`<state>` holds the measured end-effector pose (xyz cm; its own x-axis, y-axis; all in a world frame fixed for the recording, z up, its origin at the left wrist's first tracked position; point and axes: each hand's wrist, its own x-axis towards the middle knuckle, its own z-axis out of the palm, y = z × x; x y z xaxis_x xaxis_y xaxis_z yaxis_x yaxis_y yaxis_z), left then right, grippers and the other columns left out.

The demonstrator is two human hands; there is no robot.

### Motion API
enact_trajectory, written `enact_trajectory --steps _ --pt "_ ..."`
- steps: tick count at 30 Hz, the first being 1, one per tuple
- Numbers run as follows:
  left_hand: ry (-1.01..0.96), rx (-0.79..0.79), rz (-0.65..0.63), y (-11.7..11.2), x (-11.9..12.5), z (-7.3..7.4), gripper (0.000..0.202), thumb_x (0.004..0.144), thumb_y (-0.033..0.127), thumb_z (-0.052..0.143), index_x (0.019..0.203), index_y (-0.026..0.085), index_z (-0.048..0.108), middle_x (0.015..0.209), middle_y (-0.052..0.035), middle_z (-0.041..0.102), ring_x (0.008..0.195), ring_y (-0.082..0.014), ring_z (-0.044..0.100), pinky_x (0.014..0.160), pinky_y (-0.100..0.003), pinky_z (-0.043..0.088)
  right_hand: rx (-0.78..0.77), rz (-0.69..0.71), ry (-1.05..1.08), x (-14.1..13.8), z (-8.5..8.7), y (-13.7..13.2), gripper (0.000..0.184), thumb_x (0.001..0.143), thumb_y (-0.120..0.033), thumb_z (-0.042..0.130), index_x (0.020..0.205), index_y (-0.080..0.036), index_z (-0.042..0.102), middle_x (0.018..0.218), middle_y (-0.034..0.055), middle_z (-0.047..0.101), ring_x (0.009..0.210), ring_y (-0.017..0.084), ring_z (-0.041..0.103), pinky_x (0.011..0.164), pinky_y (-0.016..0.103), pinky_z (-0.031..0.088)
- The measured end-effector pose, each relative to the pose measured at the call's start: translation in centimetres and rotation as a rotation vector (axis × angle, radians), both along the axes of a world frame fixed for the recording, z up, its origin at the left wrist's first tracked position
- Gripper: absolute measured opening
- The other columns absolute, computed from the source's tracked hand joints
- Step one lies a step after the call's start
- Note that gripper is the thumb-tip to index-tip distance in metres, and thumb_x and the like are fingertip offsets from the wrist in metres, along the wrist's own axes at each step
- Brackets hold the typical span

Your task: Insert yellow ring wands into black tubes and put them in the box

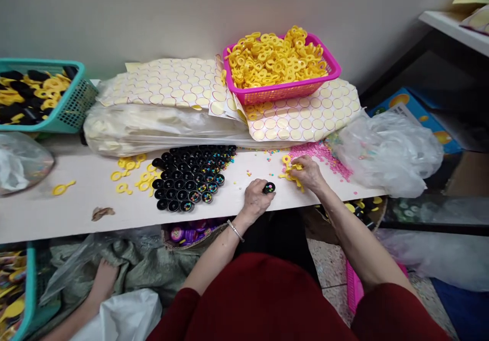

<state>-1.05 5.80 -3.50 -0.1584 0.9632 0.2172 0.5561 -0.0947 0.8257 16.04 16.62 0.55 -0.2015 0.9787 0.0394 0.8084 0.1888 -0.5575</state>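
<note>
My left hand (pixel 256 198) is closed round a small black cup (pixel 269 187) filled with coloured beads, resting on the white table (pixel 57 208). My right hand (pixel 308 174) pinches several yellow plastic ring pieces (pixel 291 168) just to the right of it. A cluster of upright black cups (pixel 191 174), some filled with beads, stands left of my left hand. Pink beads (pixel 321 153) lie scattered beyond my right hand.
A pink basket (pixel 282 92) heaped with yellow rings sits on stacked sticker sheets (pixel 168 83). A teal basket (pixel 72 107) stands far left. Loose yellow rings (pixel 132 175) lie on the table. Plastic bags (pixel 389 150) lie at the right. Another person's arm (pixel 95 290) shows below left.
</note>
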Motion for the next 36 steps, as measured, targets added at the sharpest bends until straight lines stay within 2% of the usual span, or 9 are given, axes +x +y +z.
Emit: enact_trajectory --steps 5,8,11,14,17,21,28,34,36 --pt "-0.02 0.009 -0.021 -0.1 -0.3 0.0 0.015 0.065 0.019 0.07 0.078 0.017 0.061 0.075 -0.0003 0.057 0.072 -0.0131 0.053 0.068 -0.025 0.044 0.029 -0.043 -0.056 1.3 0.5 0.8 0.042 0.069 -0.04 0.057 0.105 -0.019 0.063 0.118 0.0107 0.054 0.103 0.025 0.056 0.088 0.038 0.045" --pt "-0.033 0.029 -0.014 -0.2 -0.3 0.0 0.013 0.066 0.018 0.069 0.077 0.017 0.061 0.075 -0.0009 0.058 0.073 -0.0136 0.054 0.069 -0.025 0.045 0.053 -0.078 -0.041 2.3 0.5 1.3 0.036 0.072 -0.036 0.051 0.1 -0.016 0.064 0.11 0.0128 0.058 0.096 0.025 0.057 0.086 0.039 0.045" --pt "-0.046 0.031 -0.004 -0.2 -0.3 0.1 0.012 0.067 0.017 0.068 0.077 0.018 0.061 0.075 -0.0011 0.059 0.072 -0.0137 0.054 0.069 -0.026 0.045 0.103 -0.195 0.026 3.3 -0.1 0.9 0.029 0.072 -0.029 0.046 0.091 -0.015 0.063 0.098 0.0119 0.06 0.086 0.022 0.058 0.081 0.038 0.047" --pt "-0.037 0.029 -0.005 -0.2 -0.3 0.1 0.013 0.066 0.016 0.067 0.077 0.018 0.062 0.075 -0.001 0.059 0.072 -0.0141 0.054 0.069 -0.026 0.045 0.19 -0.327 0.051 3.7 -0.9 -1.1 0.023 0.075 -0.031 0.044 0.084 -0.018 0.062 0.093 0.0103 0.06 0.087 0.023 0.057 0.081 0.038 0.047" --pt "-0.021 0.027 -0.027 -0.1 -0.3 0.0 0.013 0.065 0.015 0.067 0.077 0.018 0.062 0.075 -0.001 0.059 0.073 -0.0145 0.054 0.069 -0.027 0.045 0.164 -0.36 0.026 3.3 -1.7 -4.1 0.023 0.078 -0.038 0.046 0.08 -0.02 0.061 0.091 0.0097 0.059 0.086 0.023 0.056 0.08 0.038 0.047" --pt "-0.007 0.027 -0.06 -0.1 -0.2 0.1 0.012 0.065 0.016 0.068 0.075 0.018 0.061 0.074 -0.001 0.058 0.072 -0.0146 0.053 0.069 -0.027 0.044 0.05 -0.339 -0.142 2.4 -2.1 -6.7 0.028 0.075 -0.042 0.052 0.086 -0.019 0.063 0.101 0.0122 0.058 0.092 0.026 0.054 0.081 0.039 0.045" --pt "0.015 0.015 -0.074 0.1 -0.2 -0.1 0.014 0.065 0.017 0.069 0.077 0.018 0.062 0.077 -0.0015 0.057 0.076 -0.0161 0.053 0.073 -0.029 0.044 0.061 -0.335 -0.316 2.1 -1.6 -7.2 0.029 0.084 -0.027 0.035 0.091 -0.017 0.061 0.104 0.0151 0.06 0.096 0.027 0.055 0.078 0.037 0.042" --pt "0.042 0.026 -0.095 0.0 -0.4 -0.1 0.014 0.066 0.016 0.067 0.08 0.017 0.063 0.076 -0.0011 0.055 0.074 -0.0146 0.052 0.072 -0.028 0.043 0.077 -0.472 -0.153 2.6 -2.3 -7.2 0.033 0.078 -0.022 0.04 0.107 -0.016 0.055 0.09 0.0095 0.063 0.084 0.022 0.058 0.076 0.033 0.042" --pt "0.046 0.029 -0.096 0.0 -0.4 0.0 0.013 0.067 0.017 0.067 0.079 0.016 0.063 0.075 -0.001 0.055 0.073 -0.0143 0.052 0.071 -0.027 0.043 0.1 -0.456 -0.107 2.8 -2.4 -7.3 0.035 0.077 -0.02 0.041 0.11 -0.015 0.054 0.088 0.0078 0.063 0.081 0.021 0.057 0.075 0.032 0.042"
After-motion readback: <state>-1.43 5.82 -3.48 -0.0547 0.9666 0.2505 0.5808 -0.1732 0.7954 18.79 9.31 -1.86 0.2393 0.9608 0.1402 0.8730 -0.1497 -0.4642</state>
